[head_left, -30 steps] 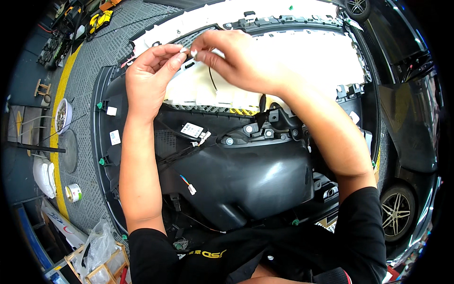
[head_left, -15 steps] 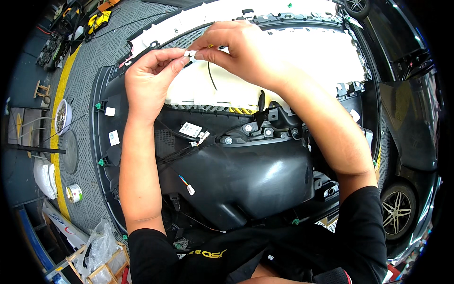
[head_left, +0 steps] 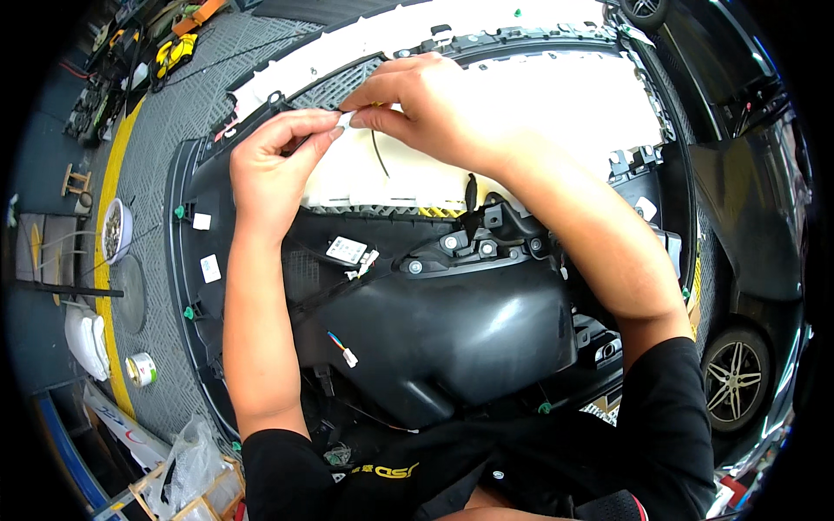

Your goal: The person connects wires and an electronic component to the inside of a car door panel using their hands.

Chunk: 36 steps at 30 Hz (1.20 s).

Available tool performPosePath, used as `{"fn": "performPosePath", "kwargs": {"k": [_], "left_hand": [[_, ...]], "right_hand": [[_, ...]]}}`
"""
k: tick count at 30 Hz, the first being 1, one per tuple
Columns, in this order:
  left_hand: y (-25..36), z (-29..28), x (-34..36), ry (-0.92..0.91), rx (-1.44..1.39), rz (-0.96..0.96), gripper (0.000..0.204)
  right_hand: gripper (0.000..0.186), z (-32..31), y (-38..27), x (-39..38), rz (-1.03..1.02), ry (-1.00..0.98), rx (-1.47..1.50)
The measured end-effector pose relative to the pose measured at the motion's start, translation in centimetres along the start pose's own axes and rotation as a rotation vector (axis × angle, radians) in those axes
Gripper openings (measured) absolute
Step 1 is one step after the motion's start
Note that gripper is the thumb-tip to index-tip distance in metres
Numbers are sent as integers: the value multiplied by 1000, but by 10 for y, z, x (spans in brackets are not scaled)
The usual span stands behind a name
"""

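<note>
My left hand (head_left: pixel 271 165) is closed, its thumb and index finger pinching a small white piece (head_left: pixel 346 120). Fingertips of my right hand (head_left: pixel 427 111) close on the same piece from the other side, and the two hands meet there. Fingers cover most of it, so I cannot tell its exact kind. A thin black wire (head_left: pixel 380 154) hangs below my right hand. Under both hands lies a large black car door panel (head_left: pixel 486 321), inner side up, with white padding (head_left: pixel 556 113) across its far part.
A white-labelled module (head_left: pixel 347 250) sits on the panel beside white plugs (head_left: pixel 363 265). Nearer, another white plug (head_left: pixel 349 357) ends colored wires. Green clips (head_left: pixel 180 212) line the panel's edge. At left stand a bowl (head_left: pixel 114 230) and a tin (head_left: pixel 141 370); at right is a dark car (head_left: pixel 756 234).
Both hands have come slightly nearer, still pinching the white piece, which now shows differently between the fingertips. The view has shifted a little.
</note>
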<state>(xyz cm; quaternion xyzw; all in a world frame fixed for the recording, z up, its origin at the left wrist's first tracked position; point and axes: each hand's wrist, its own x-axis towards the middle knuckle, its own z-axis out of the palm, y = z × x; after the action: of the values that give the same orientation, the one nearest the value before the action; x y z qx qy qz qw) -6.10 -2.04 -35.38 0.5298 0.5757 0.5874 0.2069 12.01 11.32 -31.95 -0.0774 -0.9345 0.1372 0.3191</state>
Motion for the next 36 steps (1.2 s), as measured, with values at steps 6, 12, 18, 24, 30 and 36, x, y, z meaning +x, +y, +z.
{"fn": "performPosePath", "kwargs": {"k": [6, 12, 18, 24, 30, 36], "left_hand": [[-4, 1, 0, 14, -21, 49, 15], [-1, 4, -1, 34, 46, 48, 14], [-2, 5, -2, 45, -28, 39, 15], [0, 11, -6, 80, -55, -22, 19], [11, 14, -8, 78, 187, 50, 18], [13, 14, -6, 44, 206, -2, 14]], "right_hand": [[13, 2, 2, 0, 2, -16, 30], [12, 3, 4, -3, 20, -22, 30], [12, 4, -2, -5, 5, 33, 13], [12, 1, -3, -2, 19, 77, 79], [12, -5, -3, -1, -24, 48, 96], [11, -3, 1, -3, -32, -1, 87]]}}
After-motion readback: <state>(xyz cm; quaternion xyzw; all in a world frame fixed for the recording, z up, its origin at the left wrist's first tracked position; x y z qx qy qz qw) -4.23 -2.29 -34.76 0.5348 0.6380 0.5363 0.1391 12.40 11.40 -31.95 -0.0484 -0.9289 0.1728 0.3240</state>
